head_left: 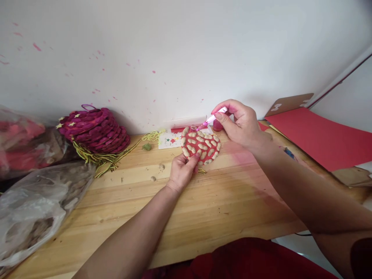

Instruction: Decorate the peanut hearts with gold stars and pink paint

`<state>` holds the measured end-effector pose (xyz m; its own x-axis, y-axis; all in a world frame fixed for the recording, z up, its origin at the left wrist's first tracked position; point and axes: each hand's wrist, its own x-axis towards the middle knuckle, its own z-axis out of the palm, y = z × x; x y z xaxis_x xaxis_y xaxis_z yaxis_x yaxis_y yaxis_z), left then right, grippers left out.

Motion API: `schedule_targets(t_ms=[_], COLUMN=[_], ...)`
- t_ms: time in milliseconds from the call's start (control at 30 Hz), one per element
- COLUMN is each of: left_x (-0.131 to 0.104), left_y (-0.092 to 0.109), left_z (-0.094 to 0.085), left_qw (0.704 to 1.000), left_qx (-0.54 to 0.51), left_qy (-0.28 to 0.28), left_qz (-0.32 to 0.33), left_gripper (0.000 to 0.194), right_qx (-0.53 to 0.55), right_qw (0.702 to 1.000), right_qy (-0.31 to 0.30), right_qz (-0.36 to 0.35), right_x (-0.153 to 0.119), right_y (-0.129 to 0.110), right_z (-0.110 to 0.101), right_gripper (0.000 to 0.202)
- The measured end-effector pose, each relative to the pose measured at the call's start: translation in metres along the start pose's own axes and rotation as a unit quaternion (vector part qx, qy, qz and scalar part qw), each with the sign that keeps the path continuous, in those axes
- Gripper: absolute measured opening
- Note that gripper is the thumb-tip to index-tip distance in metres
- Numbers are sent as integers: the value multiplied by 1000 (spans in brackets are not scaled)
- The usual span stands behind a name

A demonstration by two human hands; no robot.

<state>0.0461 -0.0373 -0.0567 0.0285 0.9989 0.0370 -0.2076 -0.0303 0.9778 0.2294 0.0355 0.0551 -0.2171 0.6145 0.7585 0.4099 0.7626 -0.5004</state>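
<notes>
My left hand (182, 170) pinches the lower edge of a round red disc (195, 144) covered in rows of peanut shells, thumb on top. Between the thumb and fingers of my right hand (238, 122) is a white brush (216, 115) with a pink tip. That tip reaches the upper part of the disc, among the top shells. A pink container (217, 126) stands just behind the disc, partly hidden by my right hand. Under and behind the disc lies a white sheet with star stickers (169, 139).
Stacked magenta shell-covered discs (97, 130) with yellow-green cords are at the left. Clear plastic bags (35, 209) fill the far left of the wooden table (186, 221). Red card sheets (325, 135) lie at the right, by a brown board (289, 104). A white wall rises behind.
</notes>
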Motion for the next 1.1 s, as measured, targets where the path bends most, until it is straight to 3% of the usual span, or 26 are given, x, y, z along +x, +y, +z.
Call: schedule_targets(t_ms=[200,533,800,1100], left_x=[0,0,0,2], left_y=[-1,0,-2,-4], left_z=[-1,0,-1,-2], left_qw=[1000,1000,1000,1000], left_qx=[5,2,1,9], left_qy=[-1,-3,1,-2], left_qz=[-5,3,1,3], left_gripper=[54,54,54,54], right_qx=[24,75,55,52], right_qw=[1000,996,998,998], right_qy=[-10,-10,-1,-10], right_qz=[-11,47,43,43], right_x=[7,7,6,6], right_y=[-1,2,8,-1], right_z=[5,1,-2,1], right_gripper=[33,36,35,38])
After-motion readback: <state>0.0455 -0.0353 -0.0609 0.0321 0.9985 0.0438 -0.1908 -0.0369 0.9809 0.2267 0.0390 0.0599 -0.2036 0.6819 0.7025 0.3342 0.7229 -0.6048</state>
